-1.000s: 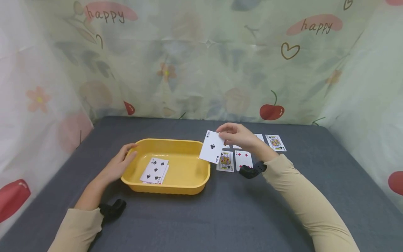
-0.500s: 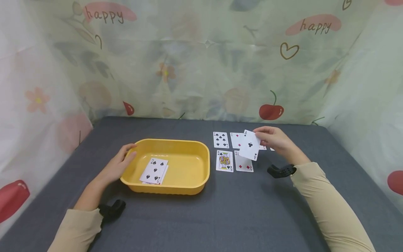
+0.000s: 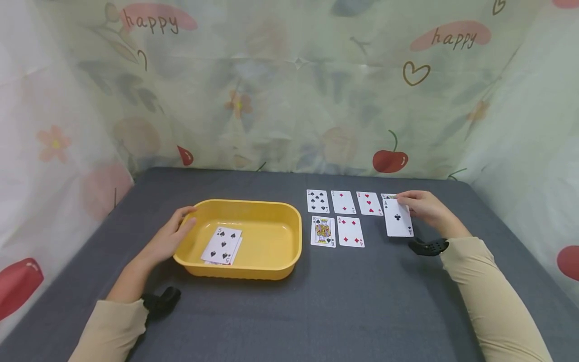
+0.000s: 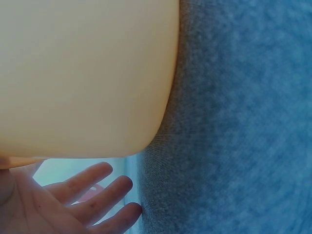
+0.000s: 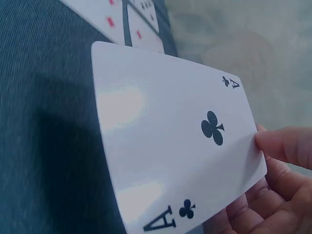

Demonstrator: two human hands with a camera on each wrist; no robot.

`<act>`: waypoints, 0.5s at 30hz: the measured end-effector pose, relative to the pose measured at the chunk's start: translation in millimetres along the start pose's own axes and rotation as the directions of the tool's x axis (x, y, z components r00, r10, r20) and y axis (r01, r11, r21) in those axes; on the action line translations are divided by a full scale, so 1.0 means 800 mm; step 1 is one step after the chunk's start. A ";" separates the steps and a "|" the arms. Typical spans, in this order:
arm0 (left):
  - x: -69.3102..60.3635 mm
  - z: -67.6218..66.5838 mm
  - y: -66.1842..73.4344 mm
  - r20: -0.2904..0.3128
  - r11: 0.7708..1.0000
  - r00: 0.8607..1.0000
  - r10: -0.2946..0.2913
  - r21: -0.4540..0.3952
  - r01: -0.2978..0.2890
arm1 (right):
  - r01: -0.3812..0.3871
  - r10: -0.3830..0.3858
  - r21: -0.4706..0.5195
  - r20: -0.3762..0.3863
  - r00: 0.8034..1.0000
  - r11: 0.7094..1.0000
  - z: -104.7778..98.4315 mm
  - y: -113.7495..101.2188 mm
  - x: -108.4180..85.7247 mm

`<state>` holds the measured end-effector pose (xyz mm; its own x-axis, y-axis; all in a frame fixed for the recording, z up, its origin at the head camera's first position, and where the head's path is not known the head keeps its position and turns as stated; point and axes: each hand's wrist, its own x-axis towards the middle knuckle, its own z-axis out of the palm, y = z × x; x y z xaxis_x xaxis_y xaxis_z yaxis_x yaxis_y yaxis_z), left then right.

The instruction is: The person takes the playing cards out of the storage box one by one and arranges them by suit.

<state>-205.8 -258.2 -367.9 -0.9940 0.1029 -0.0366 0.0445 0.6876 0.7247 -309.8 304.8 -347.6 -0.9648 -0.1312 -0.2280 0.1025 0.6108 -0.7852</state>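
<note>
My right hand [image 3: 427, 208] pinches an ace of clubs [image 5: 170, 131] by its edge, the thumb on the printed face and the other fingers behind it. In the head view this card covers most of a face card [image 3: 388, 196] at the right end of the back row. My left hand [image 3: 169, 234] rests at the left rim of a yellow tray [image 3: 253, 269], its thumb reaching over the rim. Several of its fingers [image 4: 100, 200] stretch out loosely beside the tray wall in the left wrist view. A five of spades [image 3: 221, 245] lies atop other cards inside the tray.
Right of the tray, a seven of spades [image 3: 317, 201], a two of diamonds [image 3: 343, 202] and a three of hearts [image 3: 369, 203] form the back row. In front lie a king of spades [image 3: 323, 232] and a four of diamonds [image 3: 350, 232]. A patterned curtain [image 3: 289, 100] hangs behind the dark tablecloth [image 3: 271, 322].
My right hand has carried the ace of clubs rightward from the tray's right rim, past the four of diamonds, uncovering the back-row cards. The left hand and tray stay put.
</note>
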 end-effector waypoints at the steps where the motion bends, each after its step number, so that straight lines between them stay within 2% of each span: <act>1: 0.000 0.000 0.000 0.000 1.000 1.000 0.001 -0.001 -0.001 | -0.011 0.011 -0.004 -0.001 1.000 1.000 -0.002 0.004 0.000; 5: 0.000 0.000 -0.001 0.000 1.000 1.000 0.001 -0.001 -0.001 | -0.046 0.046 -0.030 0.004 0.999 0.998 -0.010 0.020 0.000; 15: 0.000 0.000 -0.001 -0.003 1.000 1.000 0.006 -0.008 -0.006 | -0.056 0.062 -0.105 0.049 0.997 0.993 -0.014 0.042 -0.001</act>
<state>-206.1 -258.7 -368.8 -0.9940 0.1053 -0.0300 0.0501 0.6814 0.7302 -308.1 334.4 -366.9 -0.9437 -0.1313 -0.3037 0.1305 0.6957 -0.7063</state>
